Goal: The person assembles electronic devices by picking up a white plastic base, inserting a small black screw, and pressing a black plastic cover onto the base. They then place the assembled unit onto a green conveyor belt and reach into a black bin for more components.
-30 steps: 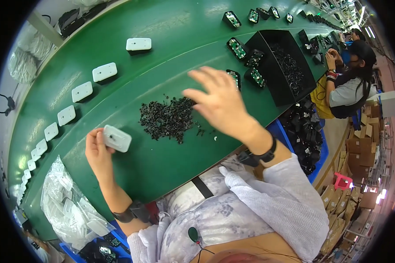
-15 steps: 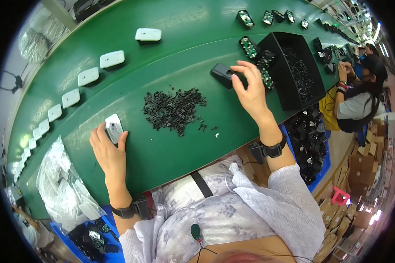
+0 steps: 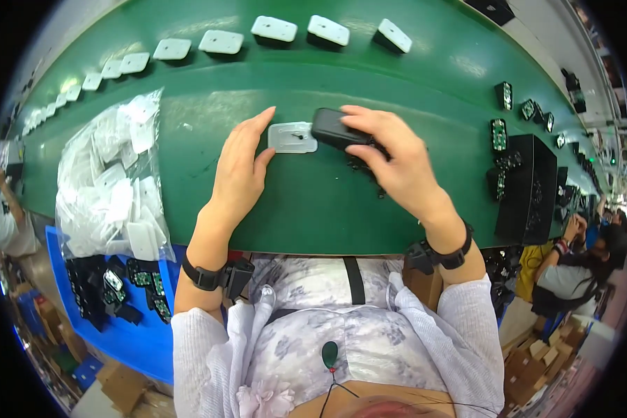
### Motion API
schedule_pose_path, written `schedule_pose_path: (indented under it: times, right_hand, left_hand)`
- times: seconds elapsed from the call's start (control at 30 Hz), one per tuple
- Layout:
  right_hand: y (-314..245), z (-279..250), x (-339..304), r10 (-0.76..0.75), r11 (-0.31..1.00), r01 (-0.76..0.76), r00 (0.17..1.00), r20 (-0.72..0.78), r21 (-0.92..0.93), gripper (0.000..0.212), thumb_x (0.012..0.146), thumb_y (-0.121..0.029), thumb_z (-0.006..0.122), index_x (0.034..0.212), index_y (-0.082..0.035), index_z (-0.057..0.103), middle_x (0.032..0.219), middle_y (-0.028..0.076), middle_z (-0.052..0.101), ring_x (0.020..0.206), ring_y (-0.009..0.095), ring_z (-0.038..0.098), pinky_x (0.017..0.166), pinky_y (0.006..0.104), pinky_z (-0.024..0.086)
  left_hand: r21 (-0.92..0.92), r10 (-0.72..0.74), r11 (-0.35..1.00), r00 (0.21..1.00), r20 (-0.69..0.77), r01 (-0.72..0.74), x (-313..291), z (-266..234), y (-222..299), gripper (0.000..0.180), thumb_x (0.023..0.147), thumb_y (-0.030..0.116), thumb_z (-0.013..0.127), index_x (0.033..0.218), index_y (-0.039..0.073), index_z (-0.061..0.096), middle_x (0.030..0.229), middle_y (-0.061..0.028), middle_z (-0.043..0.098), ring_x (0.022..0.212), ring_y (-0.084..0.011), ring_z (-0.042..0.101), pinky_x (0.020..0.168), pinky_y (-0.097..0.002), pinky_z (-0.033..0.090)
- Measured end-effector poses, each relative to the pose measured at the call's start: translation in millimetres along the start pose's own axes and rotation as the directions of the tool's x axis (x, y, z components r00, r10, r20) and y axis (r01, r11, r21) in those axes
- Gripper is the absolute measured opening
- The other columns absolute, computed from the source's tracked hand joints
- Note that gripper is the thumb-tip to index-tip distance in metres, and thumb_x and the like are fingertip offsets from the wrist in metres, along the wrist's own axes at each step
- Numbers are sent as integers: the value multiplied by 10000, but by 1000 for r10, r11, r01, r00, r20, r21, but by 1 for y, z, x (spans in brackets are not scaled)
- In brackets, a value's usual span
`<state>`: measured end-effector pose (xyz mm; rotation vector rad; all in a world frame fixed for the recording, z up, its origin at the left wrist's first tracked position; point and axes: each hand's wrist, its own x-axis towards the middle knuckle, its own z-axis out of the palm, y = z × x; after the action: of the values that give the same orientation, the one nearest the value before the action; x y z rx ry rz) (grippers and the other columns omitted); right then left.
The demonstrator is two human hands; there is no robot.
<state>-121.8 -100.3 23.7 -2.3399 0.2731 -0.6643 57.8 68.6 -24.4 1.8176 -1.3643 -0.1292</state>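
Observation:
My right hand point(image 3: 397, 157) grips a black plastic housing point(image 3: 336, 128) between thumb and fingers and holds it by the right end of a pale, flat cover point(image 3: 285, 137). A small dark piece lies on that cover, which rests on the green table. My left hand point(image 3: 240, 164) is beside the cover's left end, fingers stretched and thumb apart, the thumb tip at or very near its edge. Behind my right hand, a pile of tiny black parts point(image 3: 359, 164) is mostly hidden.
A curved row of white-topped units point(image 3: 221, 42) lines the table's far side. At left lies a clear bag of white covers point(image 3: 111, 174), above a blue bin point(image 3: 111, 341). A black box point(image 3: 519, 188) and open housings with green boards point(image 3: 499, 136) stand right, near a co-worker point(image 3: 571, 258).
The view has swung left. My right hand has brought the black housing leftward to the pale cover. My left hand has shifted from around the cover to its left end.

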Motion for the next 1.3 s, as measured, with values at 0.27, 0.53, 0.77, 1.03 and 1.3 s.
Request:
schedule_pose_path:
  times: [0.27,0.53,0.77,1.03,1.3]
  right_hand:
    - [2,48,31,-104,993,112,975,195,-31,373,730,13,689,1092,-39,615,1181,87,623,1042,276,584,874,361,491]
    - [1,55,29,-71,995,85,965,252,-46,358,722,16,691,1070,-34,629,1173,91,618,1006,277,590,868,364,491]
    - [-1,68,26,-152,947,196,972,180,-254,394,695,60,670,1077,-26,624,1151,116,613,997,288,599,757,337,537]
    - [4,55,34,-152,974,178,972,182,-142,371,718,25,678,1082,-26,630,1086,113,632,931,254,613,747,340,531]
    - [-3,54,35,287,590,-423,906,310,688,455,918,-151,605,1314,2,444,1149,116,597,1092,174,549,963,305,422]
  left_hand:
    - [-39,-3,999,1000,-10,3,-7,-6,-4,543,771,-133,456,1280,47,518,1324,-124,525,1192,-312,514,994,-384,415]
    - [25,24,999,998,53,-25,-10,-6,-14,508,774,-118,432,1232,48,576,1286,-96,567,1225,-274,506,996,-381,423]
    - [159,20,987,997,76,-32,-9,-8,-9,467,776,-69,503,1217,57,593,1278,-79,577,1215,-247,521,977,-371,441]
    - [409,46,910,997,62,-67,-7,1,10,491,722,69,669,1206,45,586,1238,-80,596,1098,-229,578,928,-366,456]
    - [-520,-573,639,802,168,566,0,-9,16,325,868,224,654,1049,-45,623,889,-138,676,775,-171,623,680,-300,492]
